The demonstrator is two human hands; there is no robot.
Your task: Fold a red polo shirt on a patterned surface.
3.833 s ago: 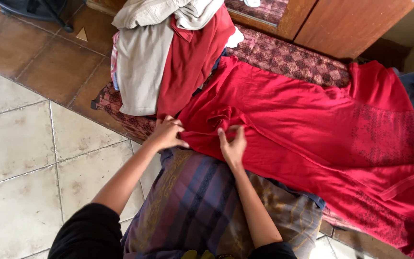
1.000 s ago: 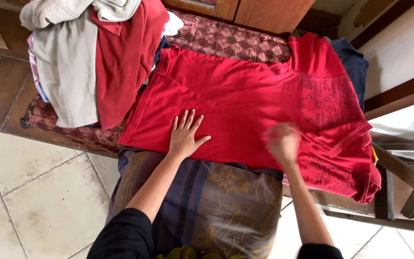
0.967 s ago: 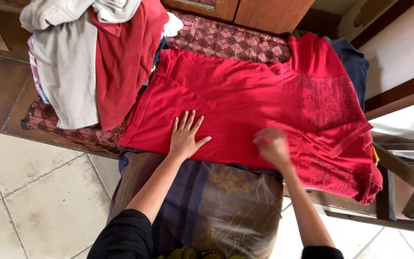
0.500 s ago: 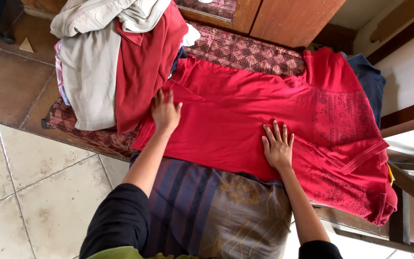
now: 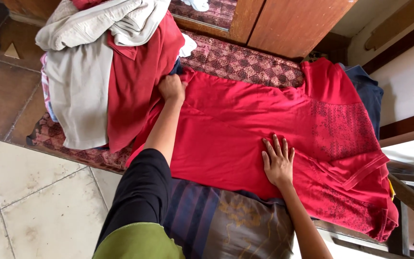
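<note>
One red shirt (image 5: 245, 115) is lying spread flat across a patterned cloth (image 5: 235, 60), which is covering the surface beneath it; what that surface is cannot be told. The shirt's collar end, bearing a darker printed band, is pointing to the right of the view, and its hem end is lying to the left.

Two hands are showing, both on the shirt. The left hand (image 5: 172, 88) is sitting at the shirt's far left corner, fingers curled over the fabric edge; whether it is pinching the cloth or only pressing it cannot be told. The right hand (image 5: 278, 160) is lying open, palm down, fingers spread, pressing on the shirt's near middle and gripping nothing.

One pile of clothes (image 5: 106, 62) is sitting just left of the shirt, touching it. At least three garments are showing in it: one beige, one darker red, one pale grey on top. Further items beneath are hidden, so the count is uncertain.

One dark blue garment (image 5: 367, 91) is lying under the shirt's right end, mostly covered. One striped cloth (image 5: 216, 220) is hanging below the near edge, partly hidden by the left sleeve. Wooden cabinet doors (image 5: 288, 21) are cut off at the top. A wooden frame (image 5: 410, 196) is cut off at the right.
</note>
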